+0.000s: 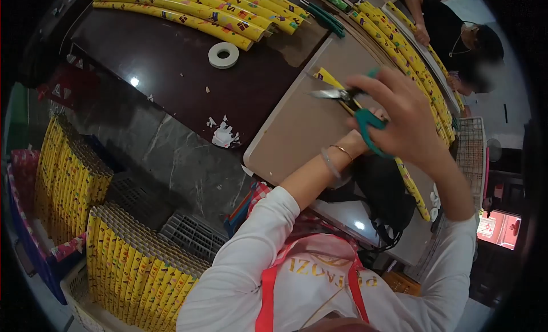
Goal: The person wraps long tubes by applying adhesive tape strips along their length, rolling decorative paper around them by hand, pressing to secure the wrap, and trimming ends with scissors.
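Note:
My right hand (402, 118) grips green-handled scissors (368, 124), whose metal blades point left, slightly parted, over the beige tabletop. Beneath it, my left hand (358, 139), with two bracelets at the wrist, is mostly hidden by the scissors and my right hand. Its fingers curl round a yellow patterned tube (413, 189). This tube lies slantwise across the beige table (297, 126), its upper end showing beside the blades.
Yellow tubes (228, 15) and a white tape roll (223, 56) lie on the dark table (160, 64). More tubes (399, 47) lie at upper right near another person (456, 41). Crates of upright tubes (137, 275) stand lower left. A black bag (385, 189) is close by.

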Motion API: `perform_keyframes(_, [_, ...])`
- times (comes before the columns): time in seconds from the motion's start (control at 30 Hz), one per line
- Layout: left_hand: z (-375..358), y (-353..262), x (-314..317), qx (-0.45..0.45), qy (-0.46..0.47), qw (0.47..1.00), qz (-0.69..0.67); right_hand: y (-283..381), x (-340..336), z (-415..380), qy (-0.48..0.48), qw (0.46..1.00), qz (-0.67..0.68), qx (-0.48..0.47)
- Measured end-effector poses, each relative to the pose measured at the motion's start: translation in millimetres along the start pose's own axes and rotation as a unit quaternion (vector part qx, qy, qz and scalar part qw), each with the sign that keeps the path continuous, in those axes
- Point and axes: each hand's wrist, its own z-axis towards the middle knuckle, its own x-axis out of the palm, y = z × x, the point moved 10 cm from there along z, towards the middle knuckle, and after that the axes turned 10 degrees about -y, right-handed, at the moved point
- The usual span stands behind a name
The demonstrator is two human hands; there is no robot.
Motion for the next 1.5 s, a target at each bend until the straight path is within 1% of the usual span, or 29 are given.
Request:
perform_keyframes(0.03, [-1.7, 2.5, 17.6, -0.037, 0.087, 0.990, -0.101, -9.6, -10.2, -25.9, 0.013, 0.998, 0.003, 0.067])
perform_keyframes(0.1, [-14.2, -6.2, 50.0, -0.109, 0.259, 0.914, -0.291, -27.4, -26.4, -86.7, 0.027, 0.972, 0.058, 0.225])
perform_keyframes(0.17, [-12.0, -16.3, 54.0, -0.067, 0.247, 0.929, -0.266, -33.9, -42.1, -155.2, -0.014, 0.918, 0.129, 0.375])
perform_keyframes(0.23, [-12.3, -14.5, 51.0, -0.042, 0.245, 0.939, -0.240, -28.0, -60.3, -221.8, -0.091, 0.881, 0.093, 0.454])
perform_keyframes(0.3, [-1.9, -7.1, 39.5, -0.011, 0.232, 0.948, -0.218, -14.8, -65.9, -272.6, -0.113, 0.857, 0.077, 0.498])
perform_keyframes(0.4, [19.4, 1.4, 15.6, 0.016, 0.168, 0.968, -0.187, 0.4, -62.3, -371.8, -0.242, 0.748, 0.115, 0.607])
perform_keyframes(0.47, [33.1, 8.2, 0.4, 0.019, 0.203, 0.961, -0.186, 12.8, -61.2, -395.8, -0.267, 0.722, 0.104, 0.629])
perform_keyframes(0.5, [40.4, 13.5, -12.1, 0.017, 0.164, 0.969, -0.183, 17.0, -58.5, -408.3, -0.310, 0.714, 0.113, 0.618])
perform_keyframes(0.53, [48.4, 19.8, -24.4, 0.013, 0.125, 0.976, -0.179, 19.9, -55.6, -416.1, -0.344, 0.684, 0.143, 0.627])
perform_keyframes(0.6, [64.6, 32.3, -53.9, -0.011, 0.100, 0.976, -0.194, 25.2, -45.1, -434.6, -0.405, 0.646, 0.196, 0.617])
perform_keyframes(0.7, [82.8, 60.7, -101.8, -0.051, 0.091, 0.981, -0.161, 31.1, -40.0, -416.9, -0.384, 0.693, 0.206, 0.574])
perform_keyframes(0.77, [83.1, 85.0, -124.4, -0.116, 0.077, 0.979, -0.152, 37.1, -31.8, -394.4, -0.336, 0.765, 0.246, 0.492])
perform_keyframes(0.8, [80.2, 97.9, -133.9, -0.162, 0.075, 0.973, -0.147, 39.7, -27.5, -385.6, -0.343, 0.763, 0.270, 0.476])
perform_keyframes(0.83, [80.3, 103.6, -144.6, -0.150, 0.039, 0.976, -0.155, 41.1, -22.8, -376.1, -0.340, 0.762, 0.305, 0.459])
perform_keyframes(0.87, [71.7, 118.1, -140.5, -0.245, 0.074, 0.946, -0.197, 45.2, -17.1, -366.0, -0.333, 0.761, 0.342, 0.440])
perform_keyframes(0.9, [59.9, 130.2, -138.1, -0.341, 0.104, 0.905, -0.233, 48.3, -3.2, -361.5, -0.327, 0.724, 0.409, 0.449])
perform_keyframes(0.93, [63.4, 128.0, -141.5, -0.365, 0.096, 0.882, -0.283, 52.1, 10.6, -357.5, -0.320, 0.681, 0.471, 0.459])
perform_keyframes(1.0, [73.7, 111.0, -157.1, -0.421, 0.040, 0.812, -0.402, 59.8, 18.7, -335.3, -0.289, 0.697, 0.513, 0.410])
perform_keyframes(1.03, [65.0, 111.9, -155.7, -0.490, 0.045, 0.744, -0.452, 64.6, 23.7, -329.9, -0.278, 0.692, 0.527, 0.408])
perform_keyframes(1.1, [75.0, 101.6, -166.9, -0.477, -0.006, 0.716, -0.510, 69.7, 23.2, -327.9, -0.312, 0.669, 0.547, 0.395])
perform_keyframes(1.13, [76.4, 99.7, -169.8, -0.460, -0.021, 0.706, -0.538, 72.6, 26.4, -330.0, -0.293, 0.680, 0.541, 0.398])
perform_keyframes(1.17, [77.4, 96.0, -172.5, -0.462, -0.043, 0.674, -0.575, 74.4, 27.8, -334.5, -0.292, 0.676, 0.544, 0.402])
perform_keyframes(1.23, [75.4, 89.1, -179.3, -0.475, -0.100, 0.612, -0.624, 78.1, 35.3, -347.3, -0.302, 0.625, 0.583, 0.421])
perform_keyframes(1.3, [56.3, 94.1, -175.7, -0.528, -0.158, 0.512, -0.659, 82.0, 43.1, -363.5, -0.318, 0.592, 0.591, 0.446])
perform_keyframes(1.33, [38.4, 106.5, -180.5, -0.546, -0.172, 0.559, -0.599, 81.3, 42.1, -373.2, -0.342, 0.597, 0.570, 0.449])
perform_keyframes(1.37, [27.4, 110.7, -182.5, -0.558, -0.185, 0.532, -0.609, 78.7, 39.0, -381.8, -0.366, 0.603, 0.548, 0.450])
perform_keyframes(1.4, [16.5, 116.6, -185.7, -0.570, -0.198, 0.505, -0.617, 78.6, 44.5, -386.0, -0.341, 0.570, 0.578, 0.473])
perform_keyframes(1.47, [-24.2, 146.9, -190.3, -0.605, -0.233, 0.453, -0.611, 76.8, 45.9, -382.6, -0.334, 0.579, 0.573, 0.473])
perform_keyframes(1.5, [-41.8, 153.8, -193.2, -0.618, -0.223, 0.407, -0.635, 75.9, 46.6, -374.8, -0.323, 0.594, 0.571, 0.466])
